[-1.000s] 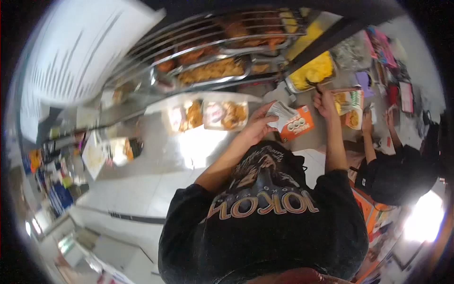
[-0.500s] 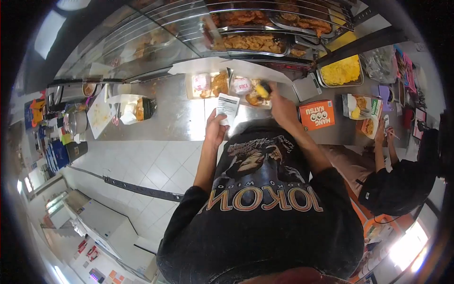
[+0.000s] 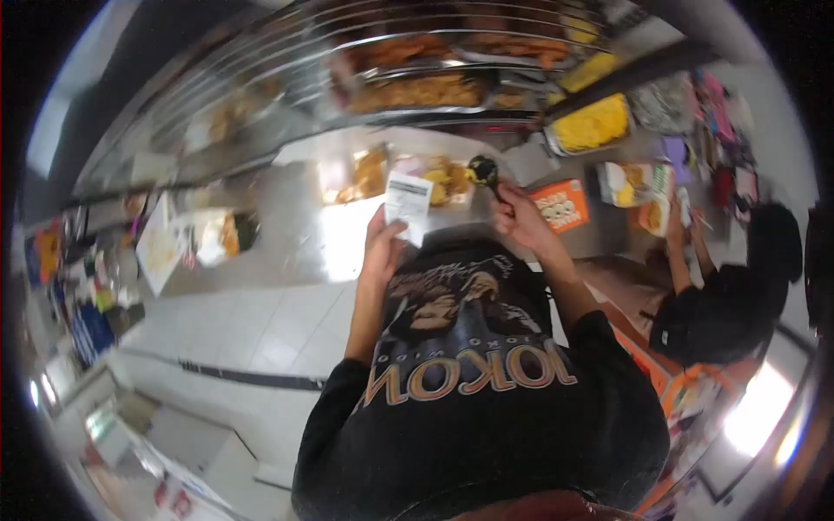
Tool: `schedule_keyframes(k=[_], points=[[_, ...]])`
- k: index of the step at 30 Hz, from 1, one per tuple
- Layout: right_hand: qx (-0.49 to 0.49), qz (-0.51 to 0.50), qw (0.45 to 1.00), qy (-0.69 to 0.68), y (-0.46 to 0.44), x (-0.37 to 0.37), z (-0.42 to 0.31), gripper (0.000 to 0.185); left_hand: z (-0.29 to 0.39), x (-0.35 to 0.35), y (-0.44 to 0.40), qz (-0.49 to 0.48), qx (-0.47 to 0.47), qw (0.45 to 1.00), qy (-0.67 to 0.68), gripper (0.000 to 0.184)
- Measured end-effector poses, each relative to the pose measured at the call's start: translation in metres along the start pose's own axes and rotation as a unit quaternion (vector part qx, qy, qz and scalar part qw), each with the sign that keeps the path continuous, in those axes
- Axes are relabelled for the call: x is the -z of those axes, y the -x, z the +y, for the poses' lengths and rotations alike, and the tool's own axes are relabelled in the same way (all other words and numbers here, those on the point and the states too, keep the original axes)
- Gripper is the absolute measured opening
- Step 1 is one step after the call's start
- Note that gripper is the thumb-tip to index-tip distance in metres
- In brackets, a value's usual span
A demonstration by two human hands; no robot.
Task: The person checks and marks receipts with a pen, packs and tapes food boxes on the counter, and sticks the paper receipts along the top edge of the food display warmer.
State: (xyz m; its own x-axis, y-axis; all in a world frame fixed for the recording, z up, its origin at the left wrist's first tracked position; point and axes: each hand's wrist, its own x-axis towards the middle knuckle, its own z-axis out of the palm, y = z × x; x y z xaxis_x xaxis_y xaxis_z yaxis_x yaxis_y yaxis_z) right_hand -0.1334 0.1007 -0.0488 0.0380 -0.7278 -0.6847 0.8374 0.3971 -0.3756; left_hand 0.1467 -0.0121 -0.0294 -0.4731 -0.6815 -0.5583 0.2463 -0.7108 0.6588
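Note:
A printed paper receipt point(image 3: 407, 204) is pinched in my left hand point(image 3: 380, 247), in front of two open food boxes. My right hand point(image 3: 519, 219) grips the handle of a black serving spoon point(image 3: 482, 169), whose bowl has yellow bits stuck to it. That bowl is just right of the right food box point(image 3: 462, 198), which holds fried pieces and a mound of yellow food point(image 3: 437, 182). A wrapped bundle in that box is partly behind the receipt. Fried food point(image 3: 369, 174) lies in the left box, blurred by motion.
An orange box point(image 3: 559, 207) stands right of my hand, with a tray of yellow food point(image 3: 591, 126) behind it. Farther right, a co-worker's hands point(image 3: 678, 221) are beside another open box point(image 3: 624, 184). Trays of fried food point(image 3: 417, 90) fill the rack ahead. A cutting board point(image 3: 158, 252) lies left.
My right hand has drawn the spoon up out of the right box, and yellow food now sits in that box. The view has shifted; the receipt stays in my left hand.

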Motion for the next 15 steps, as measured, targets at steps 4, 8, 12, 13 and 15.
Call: schedule_keyframes(k=[4, 8, 12, 13, 15], points=[[0.001, -0.004, 0.995, -0.098, 0.042, 0.007, -0.028, 0.006, -0.007, -0.026, -0.016, -0.107, 0.013, 0.993, -0.05, 0.055], [0.113, 0.049, 0.989, -0.076, 0.074, 0.051, -0.071, 0.015, -0.017, -0.062, -0.037, -0.235, 0.02, 0.954, -0.183, 0.06], [0.231, 0.253, 0.929, 0.14, 0.081, 0.084, -0.159, 0.037, -0.014, -0.154, -0.059, -0.339, 0.016, 0.904, -0.261, 0.081], [0.247, 0.305, 0.882, 0.262, 0.075, 0.098, -0.188, 0.044, -0.027, -0.171, -0.071, -0.332, 0.066, 0.913, -0.226, 0.084], [0.48, 0.401, 0.552, 0.551, 0.006, 0.189, -0.238, 0.046, -0.058, -0.2, -0.1, -0.304, 0.181, 0.924, -0.142, 0.09]])
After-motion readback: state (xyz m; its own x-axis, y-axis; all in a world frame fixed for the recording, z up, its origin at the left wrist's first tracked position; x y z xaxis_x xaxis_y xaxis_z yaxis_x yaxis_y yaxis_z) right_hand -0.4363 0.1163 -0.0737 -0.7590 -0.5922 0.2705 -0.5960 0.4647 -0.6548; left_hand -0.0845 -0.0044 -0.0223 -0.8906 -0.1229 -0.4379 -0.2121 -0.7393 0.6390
